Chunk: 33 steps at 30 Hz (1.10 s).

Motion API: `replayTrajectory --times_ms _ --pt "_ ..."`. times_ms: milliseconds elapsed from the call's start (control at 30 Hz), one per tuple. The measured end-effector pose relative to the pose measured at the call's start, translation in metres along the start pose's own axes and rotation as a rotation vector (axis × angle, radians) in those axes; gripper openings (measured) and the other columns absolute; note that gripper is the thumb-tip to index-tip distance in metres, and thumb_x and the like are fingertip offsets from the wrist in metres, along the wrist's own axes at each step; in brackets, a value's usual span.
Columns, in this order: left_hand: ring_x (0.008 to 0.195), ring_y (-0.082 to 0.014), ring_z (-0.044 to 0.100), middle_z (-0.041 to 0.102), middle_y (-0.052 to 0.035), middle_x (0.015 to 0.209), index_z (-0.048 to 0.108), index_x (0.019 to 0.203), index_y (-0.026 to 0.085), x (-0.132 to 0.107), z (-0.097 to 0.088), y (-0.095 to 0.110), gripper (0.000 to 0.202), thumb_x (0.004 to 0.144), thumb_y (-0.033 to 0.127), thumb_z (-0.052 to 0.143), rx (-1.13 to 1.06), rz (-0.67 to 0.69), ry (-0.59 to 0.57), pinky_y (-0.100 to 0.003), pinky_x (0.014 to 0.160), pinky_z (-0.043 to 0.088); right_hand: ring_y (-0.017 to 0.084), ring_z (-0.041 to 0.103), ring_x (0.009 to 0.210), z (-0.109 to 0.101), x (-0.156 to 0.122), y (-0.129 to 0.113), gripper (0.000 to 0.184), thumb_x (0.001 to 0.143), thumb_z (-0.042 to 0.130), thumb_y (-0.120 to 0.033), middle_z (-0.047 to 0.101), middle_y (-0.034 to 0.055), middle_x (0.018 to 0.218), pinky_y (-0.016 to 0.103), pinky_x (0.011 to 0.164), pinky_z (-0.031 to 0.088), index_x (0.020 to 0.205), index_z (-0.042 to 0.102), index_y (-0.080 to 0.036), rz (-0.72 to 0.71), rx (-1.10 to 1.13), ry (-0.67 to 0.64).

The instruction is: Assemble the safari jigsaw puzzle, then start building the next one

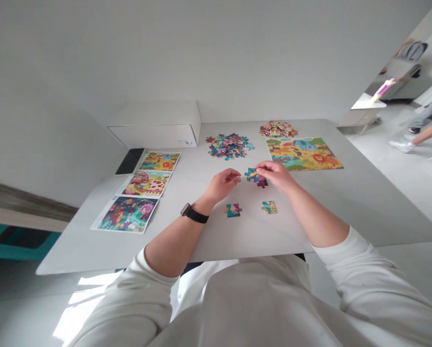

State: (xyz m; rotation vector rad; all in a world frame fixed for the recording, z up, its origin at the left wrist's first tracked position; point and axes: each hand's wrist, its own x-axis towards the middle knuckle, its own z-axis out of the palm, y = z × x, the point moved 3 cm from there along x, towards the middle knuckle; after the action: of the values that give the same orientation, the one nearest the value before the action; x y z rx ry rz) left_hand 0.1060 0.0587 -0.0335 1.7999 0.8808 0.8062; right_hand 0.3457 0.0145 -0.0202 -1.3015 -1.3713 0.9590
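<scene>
My left hand [223, 183] and my right hand [276, 174] meet above the middle of the white table [364, 197]. Both pinch a small cluster of joined puzzle pieces [254, 176], blue and purple, held between them just above the tabletop. My left wrist wears a black watch [193, 213]. Two loose puzzle pieces lie nearer to me: a teal and purple piece [233, 210] and a teal and yellow piece [269, 207].
A pile of loose pieces [229, 146] and a smaller pile [277, 129] lie farther back. A finished animal puzzle [303, 153] sits at right. Three picture cards [147, 184], a black phone [129, 161] and a white box [157, 124] stand at left. A person's legs [424, 130] show far right.
</scene>
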Motion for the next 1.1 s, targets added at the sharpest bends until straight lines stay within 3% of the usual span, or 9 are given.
replayTrajectory --times_ms 167,400,533,667,800,1000,1100 --pt "0.081 -0.0179 0.07 0.08 -0.0061 0.092 0.074 0.099 0.02 -0.003 -0.001 0.008 0.032 0.096 0.051 0.066 0.073 0.014 -0.021 -0.03 0.076 0.053 0.02 0.07 0.077 0.006 -0.004 -0.002 0.046 0.079 0.087 -0.061 0.08 0.004 0.087 0.032 0.072 0.054 0.103 0.084 -0.022 0.01 -0.033 -0.069" --pt "0.075 -0.0159 0.064 0.077 -0.0028 0.083 0.075 0.09 0.019 -0.006 -0.001 0.013 0.03 0.094 0.046 0.063 0.166 -0.018 -0.062 -0.028 0.07 0.047 0.019 0.067 0.075 0.012 -0.007 -0.006 0.045 0.081 0.086 -0.062 0.079 0.0042 0.084 0.031 0.071 0.052 0.101 0.085 -0.022 -0.008 -0.043 -0.099" --pt "0.072 -0.0159 0.063 0.076 -0.0028 0.079 0.075 0.088 0.019 -0.003 -0.002 0.011 0.03 0.094 0.045 0.062 0.153 -0.036 -0.041 -0.028 0.068 0.047 0.02 0.07 0.081 0.005 -0.003 -0.001 0.045 0.089 0.077 -0.063 0.083 0.0069 0.099 0.034 0.075 0.055 0.109 0.084 -0.023 -0.051 -0.103 -0.047" --pt "0.07 -0.0162 0.062 0.077 -0.0038 0.079 0.075 0.084 0.019 -0.002 -0.009 0.008 0.029 0.095 0.042 0.062 0.224 -0.107 0.055 -0.028 0.066 0.045 0.024 0.073 0.087 -0.008 0.002 0.003 0.04 0.094 0.07 -0.058 0.084 0.0091 0.105 0.038 0.08 0.057 0.109 0.083 -0.023 -0.107 -0.226 0.068" --pt "0.075 -0.0181 0.065 0.079 -0.0049 0.082 0.077 0.085 0.02 0.002 -0.017 0.004 0.024 0.095 0.037 0.064 0.399 -0.115 0.147 -0.03 0.07 0.045 0.024 0.073 0.085 -0.017 0.003 -0.002 0.028 0.096 0.069 -0.046 0.084 0.0091 0.102 0.041 0.086 0.058 0.104 0.084 -0.023 -0.192 -0.47 0.113" --pt "0.082 -0.0236 0.068 0.078 -0.0078 0.087 0.076 0.086 0.021 0.015 -0.027 -0.01 0.019 0.096 0.034 0.066 0.584 -0.1 0.194 -0.034 0.079 0.05 0.023 0.073 0.086 -0.02 0.001 -0.006 0.019 0.098 0.069 -0.029 0.082 0.0086 0.108 0.039 0.09 0.058 0.106 0.085 -0.025 -0.208 -0.711 -0.022" --pt "0.094 -0.0283 0.069 0.077 -0.0108 0.096 0.077 0.096 0.021 0.017 -0.033 -0.01 0.016 0.097 0.034 0.067 0.679 -0.008 0.203 -0.04 0.09 0.054 0.025 0.074 0.095 -0.021 0.0 -0.004 0.02 0.097 0.071 -0.026 0.082 0.0083 0.113 0.039 0.093 0.057 0.11 0.086 -0.026 -0.194 -0.791 -0.077"
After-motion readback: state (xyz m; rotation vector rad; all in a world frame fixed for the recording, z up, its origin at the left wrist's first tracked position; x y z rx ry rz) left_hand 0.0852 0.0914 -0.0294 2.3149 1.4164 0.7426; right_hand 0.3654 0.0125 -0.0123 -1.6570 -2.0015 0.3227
